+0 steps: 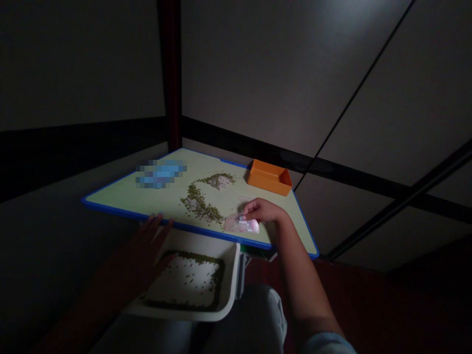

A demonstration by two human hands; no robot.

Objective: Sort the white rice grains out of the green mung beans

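Tabletop [121, 196] mid-frame, white bin [233, 285] bottom centre; left hand [149, 243], fingers spread, by tabletop's near edge. Orange box [269, 179] right of centre. Green grains [201, 207] loose at centre. Clear plastic piece [238, 225] just right of centre, right hand [264, 211] pinching it; probably light, slippery, bendy, best gripped at upper rim.

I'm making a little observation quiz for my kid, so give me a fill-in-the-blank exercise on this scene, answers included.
The open box on the table is coloured ____.
The table's edge is coloured ____.
The hand at the clear plastic is the person's ____ one.
The tub holding green grains is coloured ____.
Missing words, in order: orange; blue; right; white.
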